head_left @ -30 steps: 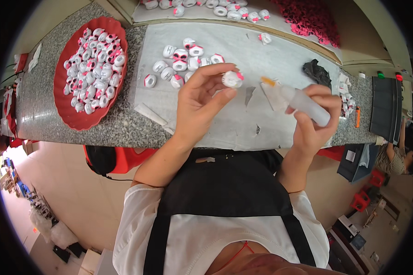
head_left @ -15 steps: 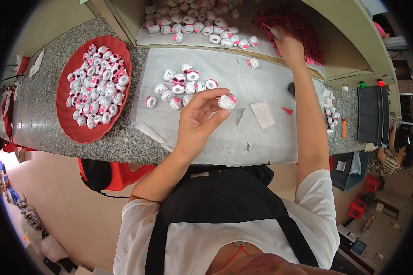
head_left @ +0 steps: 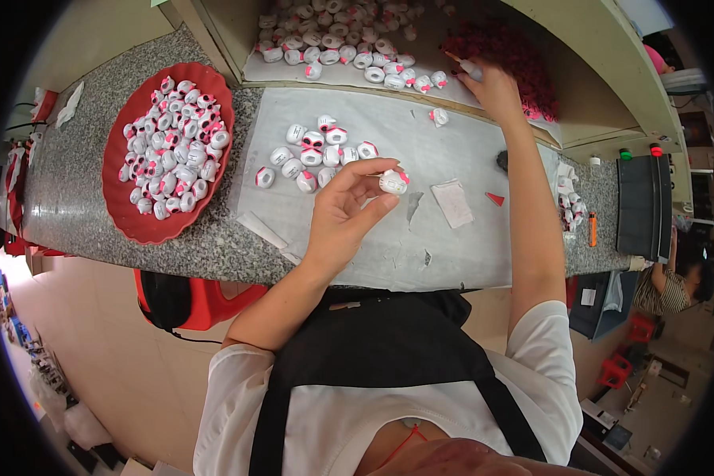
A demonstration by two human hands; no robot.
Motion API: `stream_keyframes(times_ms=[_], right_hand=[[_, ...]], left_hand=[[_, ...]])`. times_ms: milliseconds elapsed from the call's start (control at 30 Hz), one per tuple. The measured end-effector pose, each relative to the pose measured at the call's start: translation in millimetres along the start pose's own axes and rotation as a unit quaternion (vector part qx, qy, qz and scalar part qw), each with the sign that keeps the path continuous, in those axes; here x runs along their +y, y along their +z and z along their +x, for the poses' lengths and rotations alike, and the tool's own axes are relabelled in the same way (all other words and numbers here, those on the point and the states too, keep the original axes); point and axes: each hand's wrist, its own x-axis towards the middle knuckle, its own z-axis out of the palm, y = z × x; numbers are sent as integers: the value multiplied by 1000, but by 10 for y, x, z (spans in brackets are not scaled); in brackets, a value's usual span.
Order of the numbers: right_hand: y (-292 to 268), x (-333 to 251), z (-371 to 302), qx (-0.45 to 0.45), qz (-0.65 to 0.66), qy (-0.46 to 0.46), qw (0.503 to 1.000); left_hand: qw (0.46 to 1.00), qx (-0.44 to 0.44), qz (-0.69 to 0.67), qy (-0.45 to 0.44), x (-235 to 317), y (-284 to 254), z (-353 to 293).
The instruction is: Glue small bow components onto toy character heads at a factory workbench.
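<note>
My left hand (head_left: 343, 216) pinches a small white doll head (head_left: 393, 182) with a pink bow piece between thumb and fingertips, above the paper-covered worktop. My right hand (head_left: 496, 91) reaches into the shelf at the far right, closed around a slim white tube with a pointed tip (head_left: 470, 69). That tip is at the edge of a heap of small dark-pink pieces (head_left: 523, 59). Left of my left hand, several similar white heads (head_left: 312, 140) with pink parts lie in a loose group. One more head (head_left: 439, 117) sits alone near the shelf's edge.
A red scalloped tray (head_left: 117, 210) full of heads stands on the granite counter at left. More heads (head_left: 333, 40) fill the shelf. A white pad (head_left: 452, 203), a red scrap (head_left: 495, 199) and an orange lighter-like stick (head_left: 593, 228) lie to the right. Another person (head_left: 666, 289) is at far right.
My right hand has shifted slightly left along the pink heap with the tube. The head in my left hand is turned a little. The whole view has shifted slightly.
</note>
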Motion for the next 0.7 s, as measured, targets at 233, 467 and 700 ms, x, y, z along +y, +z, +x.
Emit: stream_keyframes(times_ms=[233, 467, 700], right_hand=[[-142, -297, -294, 27, 66, 9, 997], [-475, -1055, -1301, -35, 525, 132, 840], [-261, -1202, -1498, -63, 626, 148, 763]], left_hand=[[1000, 15, -2, -7, -8, -17, -42], [999, 1, 23, 25, -10, 20, -28], [961, 13, 220, 165, -80, 36, -5]])
